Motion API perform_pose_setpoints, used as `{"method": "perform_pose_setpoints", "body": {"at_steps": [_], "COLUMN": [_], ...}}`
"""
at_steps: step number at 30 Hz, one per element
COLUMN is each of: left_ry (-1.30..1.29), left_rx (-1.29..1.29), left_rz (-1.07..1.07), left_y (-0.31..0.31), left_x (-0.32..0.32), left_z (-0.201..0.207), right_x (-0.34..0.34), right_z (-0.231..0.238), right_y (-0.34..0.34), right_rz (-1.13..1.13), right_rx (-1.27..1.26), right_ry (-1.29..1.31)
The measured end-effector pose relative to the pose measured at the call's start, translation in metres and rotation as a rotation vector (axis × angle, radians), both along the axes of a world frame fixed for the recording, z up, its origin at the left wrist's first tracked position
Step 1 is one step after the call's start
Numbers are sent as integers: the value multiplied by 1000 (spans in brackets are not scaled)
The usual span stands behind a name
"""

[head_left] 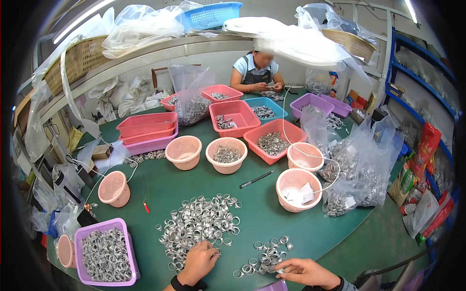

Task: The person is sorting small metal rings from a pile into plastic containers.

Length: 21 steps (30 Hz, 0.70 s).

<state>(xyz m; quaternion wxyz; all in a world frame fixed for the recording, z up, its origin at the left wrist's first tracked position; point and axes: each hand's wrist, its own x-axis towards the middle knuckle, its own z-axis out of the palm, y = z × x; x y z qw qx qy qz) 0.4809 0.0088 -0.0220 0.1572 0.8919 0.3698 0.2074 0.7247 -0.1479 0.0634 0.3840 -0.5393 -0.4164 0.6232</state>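
A large heap of silver metal rings [196, 224] lies loose on the green table. My left hand [199, 262] rests at its near edge, fingers curled, with a metal ring [217, 252] at the fingertips. To the right is a smaller group of the same rings [264, 257]. My right hand [308, 272] reaches over that group's near side, thumb and fingers pinched on a metal ring [280, 270] that is partly hidden. A purple basket [130, 247] full of rings stands left of my left hand.
Pink round baskets [183, 152] and red trays [235, 115] stand across the table's middle and back. Clear bags of metal parts [359, 167] crowd the right edge. A black pen [257, 179] and a small red object [146, 207] lie on the table [218, 186]. A co-worker [257, 72] sits opposite.
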Motion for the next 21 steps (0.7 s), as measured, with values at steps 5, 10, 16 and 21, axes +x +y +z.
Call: {"method": "perform_pose_setpoints", "body": {"at_steps": [5, 10, 16, 21], "left_ry": [30, -53, -613, -841], "left_rx": [16, -251, -891, -1120], "left_rz": [10, 181, 187, 106], "left_y": [2, -13, -39, -55], "left_x": [3, -1, -22, -7], "left_z": [5, 28, 28, 51], "right_x": [-2, -5, -21, -46], "right_z": [-17, -24, -16, -12], "right_y": [0, -6, -4, 11], "right_rz": [15, -32, -167, -245], "right_rx": [58, 83, 99, 229], "right_ry": [-41, 33, 72, 100]}}
